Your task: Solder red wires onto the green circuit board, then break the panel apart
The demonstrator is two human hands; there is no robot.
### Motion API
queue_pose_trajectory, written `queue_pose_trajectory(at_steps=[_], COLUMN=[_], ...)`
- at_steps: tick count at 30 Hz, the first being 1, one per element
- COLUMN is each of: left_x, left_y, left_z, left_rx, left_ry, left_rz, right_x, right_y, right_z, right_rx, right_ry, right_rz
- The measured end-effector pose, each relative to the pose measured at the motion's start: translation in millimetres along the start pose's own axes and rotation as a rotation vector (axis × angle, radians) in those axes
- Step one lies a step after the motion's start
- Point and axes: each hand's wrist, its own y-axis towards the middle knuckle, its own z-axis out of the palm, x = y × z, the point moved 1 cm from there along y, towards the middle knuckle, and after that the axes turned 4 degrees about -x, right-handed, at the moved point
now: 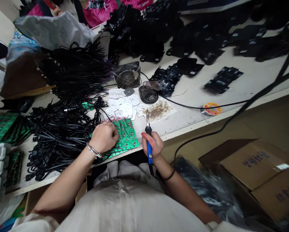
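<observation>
A green circuit board (127, 137) with red and black wires lies at the near edge of the white table (243, 83). My left hand (103, 137) rests on the board's left part with its fingers curled and pinched together; what they hold is hidden. My right hand (152, 145) is closed round the blue handle of a soldering iron (148, 135), tip pointing up and away, just right of the board. The iron's black cord runs off to the right past my wrist.
A heap of black cables (62, 125) lies left of the board. Behind it are white round discs (121, 103), a small fan (127, 75), a black tip-cleaner stand (148, 95), a solder reel (211, 108) and black plastic parts (223, 79). Green boards (4, 127) stack far left; a cardboard box (260, 169) stands lower right.
</observation>
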Motion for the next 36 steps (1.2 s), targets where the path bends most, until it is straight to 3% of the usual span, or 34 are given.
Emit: queue_pose_trajectory(at_steps=[11,21,28,32,36], left_x=[0,-3,-19,-2,65], left_y=[0,-1,-15,-19,22], left_z=[0,-3,-1,-39,-100], left_rx=[0.007,-0.013,-0.056,-0.097,-0.158], left_ry=[0.002,-0.013,0.091,0.142,0.293], left_rz=[-0.017,-0.042,-0.100,-0.023,-0.099], right_x=[1,-1,-4,-6,-7], right_y=[1,1,0,-3,-4], right_z=[-1,-2,-3,-2,-1], right_rx=[0.076,0.042,0.048,0.038,0.018], right_ry=[-0.050,0.015,0.039,0.046,0.026], right_rz=[-0.036,-0.084,-0.109,-0.130,-0.157])
